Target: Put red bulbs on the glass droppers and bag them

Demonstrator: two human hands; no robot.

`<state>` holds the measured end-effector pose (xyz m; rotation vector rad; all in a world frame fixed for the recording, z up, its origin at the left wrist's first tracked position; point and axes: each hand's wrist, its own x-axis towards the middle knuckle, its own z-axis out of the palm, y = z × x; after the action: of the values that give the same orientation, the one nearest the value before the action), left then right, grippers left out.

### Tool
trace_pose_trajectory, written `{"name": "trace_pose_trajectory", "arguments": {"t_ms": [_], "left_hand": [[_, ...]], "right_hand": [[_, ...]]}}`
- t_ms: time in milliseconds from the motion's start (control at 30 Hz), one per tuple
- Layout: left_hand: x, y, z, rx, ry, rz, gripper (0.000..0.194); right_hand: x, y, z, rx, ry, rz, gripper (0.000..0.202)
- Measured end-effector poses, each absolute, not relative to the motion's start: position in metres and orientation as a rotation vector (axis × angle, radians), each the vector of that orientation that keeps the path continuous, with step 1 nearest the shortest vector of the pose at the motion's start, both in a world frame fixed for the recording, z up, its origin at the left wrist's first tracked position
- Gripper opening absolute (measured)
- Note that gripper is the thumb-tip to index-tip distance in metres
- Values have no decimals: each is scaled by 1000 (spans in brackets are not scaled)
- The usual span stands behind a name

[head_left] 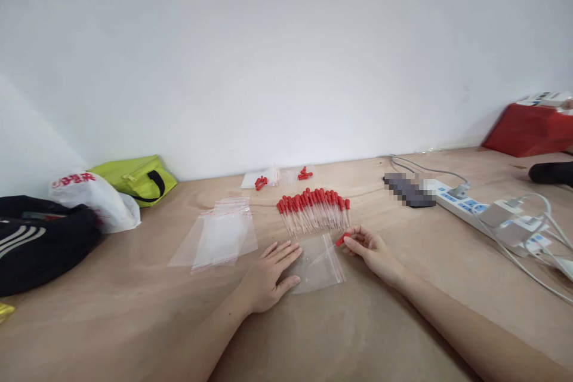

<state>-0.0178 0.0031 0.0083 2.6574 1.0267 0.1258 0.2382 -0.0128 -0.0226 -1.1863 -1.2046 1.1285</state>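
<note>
From far away, I am looking at a big pale wall [286, 71] and a wooden table [134, 322]. A long white power strip [452, 206] is lying on the right side.

My left hand [271, 277] is resting palm down with its fingers spread, and its fingertips are pressing on the edge of a clear bag [313, 277]. My right hand [371, 250] is pinching the red end of one thin dropper [341, 240] between thumb and finger. Its clear tube is pointing left, across the zip end of the bag. I am not able to tell if the tip is in the bag or on top.

Just past the bag, a row of red-topped droppers [313, 200] is lying side by side. Flat bags [219, 239] are sitting to the left, and two small bags with red tops [261, 182] [305, 174] are lying by the wall.

I think I am at the part of lining up tube and bag. Moving this tube is calling for a soft pinch, a low tip and a flat, steady bag.
</note>
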Motion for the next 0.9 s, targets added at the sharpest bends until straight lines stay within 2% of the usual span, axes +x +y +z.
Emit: {"name": "trace_pose_trajectory", "arguments": {"t_ms": [200, 500, 700, 900], "left_hand": [[-18, 3, 8, 2666, 1001, 188, 47], [-16, 3, 9, 2662, 1000, 161, 47], [-27, 4, 8, 2649, 1053, 321, 52], [-34, 7, 9, 2608, 1030, 297, 42]], "right_hand": [[243, -12, -19, -1208, -1792, 822, 21], [223, -11, -21, -1263, -1885, 723, 17], [228, -10, -22, -1356, -1922, 664, 14], [234, -10, -21, -1337, -1950, 657, 13]]}}
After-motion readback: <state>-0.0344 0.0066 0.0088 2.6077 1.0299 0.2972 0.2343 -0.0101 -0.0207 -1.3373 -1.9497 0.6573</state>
